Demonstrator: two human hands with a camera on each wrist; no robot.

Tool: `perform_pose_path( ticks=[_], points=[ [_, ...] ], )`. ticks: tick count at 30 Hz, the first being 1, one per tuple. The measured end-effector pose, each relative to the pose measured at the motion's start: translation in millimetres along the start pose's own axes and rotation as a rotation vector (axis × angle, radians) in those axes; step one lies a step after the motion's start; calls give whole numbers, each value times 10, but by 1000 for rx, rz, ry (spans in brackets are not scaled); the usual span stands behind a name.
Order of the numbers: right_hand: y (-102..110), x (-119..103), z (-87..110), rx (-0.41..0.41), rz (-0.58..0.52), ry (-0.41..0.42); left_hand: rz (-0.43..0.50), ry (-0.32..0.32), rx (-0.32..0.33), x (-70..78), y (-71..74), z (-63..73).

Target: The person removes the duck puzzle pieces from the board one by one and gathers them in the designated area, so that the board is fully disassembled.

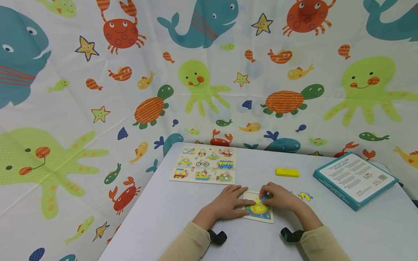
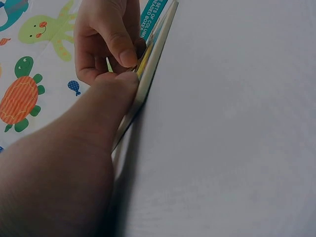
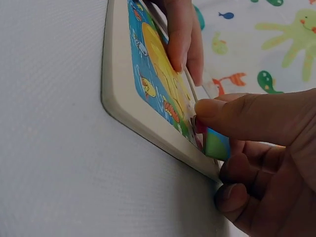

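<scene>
A small square jigsaw puzzle in a pale wooden tray [image 1: 258,219] lies flat on the table, its picture showing a yellow shape amid blue water with small fish. My left hand [image 1: 226,203] rests over the tray's left side, fingers extended onto it; in the right wrist view, left fingers [image 3: 178,39] touch the puzzle's far side. Over the tray's upper right part, my right hand [image 1: 278,195] pinches a blue and green puzzle piece [image 3: 216,144] between thumb and fingers. The piece is tilted at the puzzle's edge, and fingers partly hide it.
Right of my right hand lies a loose yellow and blue puzzle piece [image 1: 305,196], with a bit of another beside it. Behind are a yellow block [image 1: 287,172] and a vehicle picture board [image 1: 203,164]. A teal box [image 1: 356,180] lies at right. A sea-animal curtain [image 1: 222,127] hangs behind the table.
</scene>
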State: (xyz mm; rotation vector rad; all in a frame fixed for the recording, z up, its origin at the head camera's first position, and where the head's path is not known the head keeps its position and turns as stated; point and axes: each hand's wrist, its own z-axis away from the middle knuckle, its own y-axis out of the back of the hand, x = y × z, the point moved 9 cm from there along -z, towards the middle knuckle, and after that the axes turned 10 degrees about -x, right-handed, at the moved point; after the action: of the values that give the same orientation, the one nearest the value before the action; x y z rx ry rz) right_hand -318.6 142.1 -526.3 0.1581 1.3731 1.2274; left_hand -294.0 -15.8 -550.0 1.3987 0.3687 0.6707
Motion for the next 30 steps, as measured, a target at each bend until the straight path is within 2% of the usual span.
perform_pose_path(
  ticks=[8, 13, 22, 26, 30],
  points=[
    [31, 107, -8, 31, -86, -79, 0, -4, 5, 4, 2, -3],
    [41, 118, -8, 38, -90, -69, -3, -12, 8, 15, 16, 3],
    [93, 187, 23, 45, -175, -44, -3, -10, 4, 14, 12, -3],
    [179, 230, 70, 36, -239, -23, -1, -9, 5, 20, 25, 0],
    [316, 291, 190, 54, -293, -50, 0, -12, 9, 23, 32, 4]
  ],
)
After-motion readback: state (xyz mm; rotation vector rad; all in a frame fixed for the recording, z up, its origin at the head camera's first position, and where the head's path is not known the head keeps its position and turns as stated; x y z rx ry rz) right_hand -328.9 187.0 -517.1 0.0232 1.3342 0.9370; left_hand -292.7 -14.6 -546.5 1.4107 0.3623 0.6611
